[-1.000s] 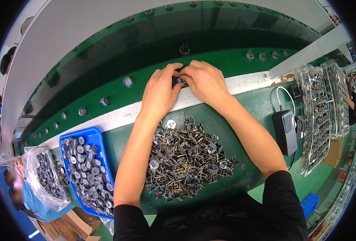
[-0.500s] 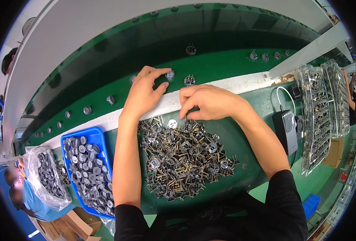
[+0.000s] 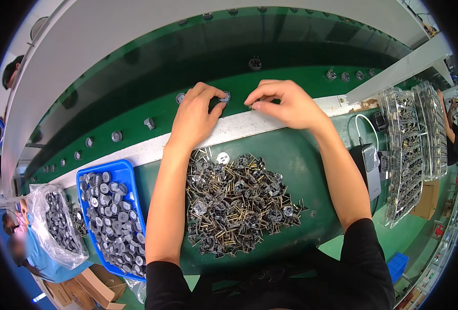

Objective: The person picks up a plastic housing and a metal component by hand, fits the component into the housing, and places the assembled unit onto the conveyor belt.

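Over the far green strip, my left hand point(image 3: 197, 114) has its thumb and index finger closed at the edge of a grey round cap point(image 3: 226, 96). Another round cap point(image 3: 181, 97) sits on the strip just left of that hand. My right hand point(image 3: 290, 105) is across from it, above the white rail, with thumb and index finger pinched on a small dark part point(image 3: 253, 107) that the fingertips mostly cover. Below both hands, a heap of black parts with brass pins point(image 3: 239, 206) lies on the green table, with a pale disc point(image 3: 223, 158) at its far edge.
A blue tray point(image 3: 134, 181) of grey caps stands left of my left forearm, beside a clear bag point(image 3: 84, 253) of similar pieces. The white rail point(image 3: 156, 146) borders the strip. At right are a power bank point(image 3: 371, 168) with a cable and clear packs of parts point(image 3: 402, 155).
My right hand has lifted from the heap's far edge up to the white rail. My left hand has shifted slightly right. The pieces on the near strip have moved right.
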Action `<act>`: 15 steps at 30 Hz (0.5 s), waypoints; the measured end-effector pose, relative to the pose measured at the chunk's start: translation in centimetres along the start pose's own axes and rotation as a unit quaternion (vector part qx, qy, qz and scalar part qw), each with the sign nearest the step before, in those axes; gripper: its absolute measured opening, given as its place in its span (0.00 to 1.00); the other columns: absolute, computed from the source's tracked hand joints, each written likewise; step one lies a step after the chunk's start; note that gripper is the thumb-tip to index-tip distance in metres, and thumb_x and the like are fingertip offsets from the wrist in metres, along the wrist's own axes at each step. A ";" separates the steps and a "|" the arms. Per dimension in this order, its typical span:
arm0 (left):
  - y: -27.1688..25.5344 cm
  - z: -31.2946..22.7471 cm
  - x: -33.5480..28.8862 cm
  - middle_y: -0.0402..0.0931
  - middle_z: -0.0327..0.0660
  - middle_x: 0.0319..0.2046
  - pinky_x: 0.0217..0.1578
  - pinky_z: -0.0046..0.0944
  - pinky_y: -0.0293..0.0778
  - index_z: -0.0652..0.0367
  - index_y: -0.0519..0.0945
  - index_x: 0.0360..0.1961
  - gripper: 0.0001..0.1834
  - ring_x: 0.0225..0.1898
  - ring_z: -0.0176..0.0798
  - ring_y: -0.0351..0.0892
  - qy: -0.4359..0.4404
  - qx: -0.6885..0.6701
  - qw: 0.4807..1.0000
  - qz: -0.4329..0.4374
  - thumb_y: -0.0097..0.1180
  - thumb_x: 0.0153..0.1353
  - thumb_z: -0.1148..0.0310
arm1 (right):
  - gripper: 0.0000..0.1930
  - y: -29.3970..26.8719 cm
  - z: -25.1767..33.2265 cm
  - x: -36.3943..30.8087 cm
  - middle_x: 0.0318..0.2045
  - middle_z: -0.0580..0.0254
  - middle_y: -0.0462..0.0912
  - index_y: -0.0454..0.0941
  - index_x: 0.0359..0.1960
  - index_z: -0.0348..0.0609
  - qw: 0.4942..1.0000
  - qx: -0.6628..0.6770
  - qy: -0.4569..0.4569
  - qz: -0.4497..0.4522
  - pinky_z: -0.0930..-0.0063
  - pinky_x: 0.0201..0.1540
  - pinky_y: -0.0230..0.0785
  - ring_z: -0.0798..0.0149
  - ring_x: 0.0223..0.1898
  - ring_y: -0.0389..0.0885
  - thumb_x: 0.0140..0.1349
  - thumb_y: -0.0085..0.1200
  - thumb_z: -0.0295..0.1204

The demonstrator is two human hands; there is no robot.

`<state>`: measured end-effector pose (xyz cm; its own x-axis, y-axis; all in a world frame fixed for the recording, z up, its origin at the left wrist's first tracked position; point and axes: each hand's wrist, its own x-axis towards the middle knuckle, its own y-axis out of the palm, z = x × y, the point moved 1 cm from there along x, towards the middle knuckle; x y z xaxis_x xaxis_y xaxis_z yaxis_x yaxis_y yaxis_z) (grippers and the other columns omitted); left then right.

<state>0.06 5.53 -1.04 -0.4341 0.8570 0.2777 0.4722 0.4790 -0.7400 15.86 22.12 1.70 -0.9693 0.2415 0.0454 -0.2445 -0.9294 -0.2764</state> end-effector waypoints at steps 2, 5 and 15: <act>0.0 0.0 0.0 0.77 0.42 0.38 0.38 0.39 0.73 0.59 0.83 0.40 0.10 0.35 0.42 0.76 0.001 -0.003 1.000 -0.006 0.61 0.57 0.72 | 0.08 0.8 0.8 0.0 0.30 0.60 0.80 0.83 0.40 0.37 0.983 -0.174 -0.063 0.010 0.70 0.38 0.71 0.62 0.35 0.80 0.59 0.55 0.21; 0.1 0.0 0.1 0.77 0.42 0.36 0.37 0.39 0.74 0.61 0.82 0.38 0.09 0.32 0.42 0.76 -0.002 -0.012 1.000 -0.010 0.62 0.56 0.73 | 0.08 0.9 0.9 0.0 0.31 0.58 0.81 0.83 0.39 0.39 0.974 -0.218 -0.061 -0.011 0.68 0.38 0.72 0.58 0.35 0.80 0.58 0.55 0.21; 0.0 -0.6 0.1 0.79 0.42 0.37 0.39 0.42 0.75 0.61 0.80 0.32 0.06 0.36 0.46 0.78 -0.030 -0.052 0.998 0.011 0.63 0.53 0.73 | 0.06 -0.4 -1.5 0.2 0.34 0.57 0.83 0.83 0.37 0.38 0.970 -0.201 -0.093 -0.105 0.68 0.38 0.75 0.57 0.35 0.83 0.58 0.56 0.20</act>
<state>0.47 5.77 -0.64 -0.4656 0.8566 0.2222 0.5589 0.4793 -0.6767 15.84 23.00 0.37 -0.8963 0.3242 0.3025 -0.4432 -0.6728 -0.5923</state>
